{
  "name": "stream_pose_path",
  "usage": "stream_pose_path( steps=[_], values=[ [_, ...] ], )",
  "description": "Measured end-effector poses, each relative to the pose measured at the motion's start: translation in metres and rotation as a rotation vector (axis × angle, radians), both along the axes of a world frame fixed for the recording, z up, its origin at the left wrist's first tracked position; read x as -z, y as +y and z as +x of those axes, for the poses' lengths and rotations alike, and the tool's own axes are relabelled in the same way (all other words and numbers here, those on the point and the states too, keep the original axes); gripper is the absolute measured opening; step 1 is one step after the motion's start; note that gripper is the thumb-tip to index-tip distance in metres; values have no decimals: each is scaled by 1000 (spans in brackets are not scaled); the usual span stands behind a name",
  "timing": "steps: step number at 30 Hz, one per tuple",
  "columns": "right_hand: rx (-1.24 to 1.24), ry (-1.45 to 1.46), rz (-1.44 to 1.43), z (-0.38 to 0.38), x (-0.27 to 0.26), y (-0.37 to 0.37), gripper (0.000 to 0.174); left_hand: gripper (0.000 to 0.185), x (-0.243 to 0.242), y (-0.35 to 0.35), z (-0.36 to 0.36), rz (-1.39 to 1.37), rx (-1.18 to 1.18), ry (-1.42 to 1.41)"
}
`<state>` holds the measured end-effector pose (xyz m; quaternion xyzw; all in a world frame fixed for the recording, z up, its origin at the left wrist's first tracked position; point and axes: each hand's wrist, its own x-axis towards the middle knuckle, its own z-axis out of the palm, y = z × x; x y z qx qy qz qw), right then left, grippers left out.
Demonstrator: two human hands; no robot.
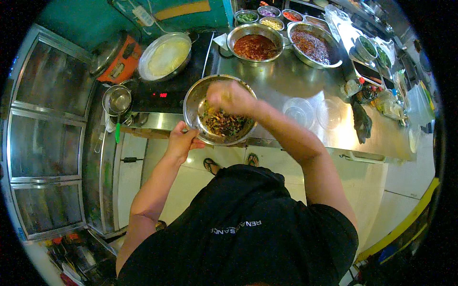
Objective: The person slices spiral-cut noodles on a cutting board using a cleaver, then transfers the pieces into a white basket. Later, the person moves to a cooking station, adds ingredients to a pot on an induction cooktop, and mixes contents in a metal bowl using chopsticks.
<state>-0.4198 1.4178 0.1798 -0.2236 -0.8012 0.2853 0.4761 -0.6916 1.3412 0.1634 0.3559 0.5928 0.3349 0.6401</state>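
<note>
A stainless steel mixing bowl [193, 96] stands at the front of the counter, tilted towards me. In it lies a dark, chopped food mixture [225, 123] with green and yellowish bits. My left hand [182, 139] pinches the bowl's lower left rim between thumb and fingers. Over the bowl's upper part is my right hand [232, 98], blurred by motion with its fingers curled. Whether it holds a utensil or some food is hidden by the hand and the blur. Part of the bowl's inside is covered by that hand.
An induction cooktop [168, 103] with a lit display carries a pan of pale liquid [168, 55]. Behind stand bowls of red sauce [254, 46] and chilli oil [311, 44]. Clear plastic containers [300, 112], a black glove [362, 123] and bottles are right; a green-handled strainer [119, 102] is left.
</note>
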Motion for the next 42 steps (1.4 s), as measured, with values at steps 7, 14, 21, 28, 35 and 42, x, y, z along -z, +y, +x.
stream_pose_path(
  steps=[7, 14, 21, 28, 35, 42],
  values=[
    [161, -20, -621, 85, 45, 37, 36, 18, -6, -2, -8, 34, -87, -53],
    [330, 67, -547, 45, 26, -14, 41, 19, 1, 5, 3, -24, -55, 96],
    [432, 111, -408, 57, 39, -20, 29, 18, 12, 14, 14, 22, 72, -168],
    [456, 175, -292, 86, 33, -9, 40, 18, 31, 25, 25, -43, -22, -111],
    [442, -38, -373, 87, 66, -22, 33, 20, 66, 29, 52, -8, -79, -181],
    [109, -85, -366, 67, 74, -9, 29, 20, 61, 31, 59, -18, -48, -146]
  ],
)
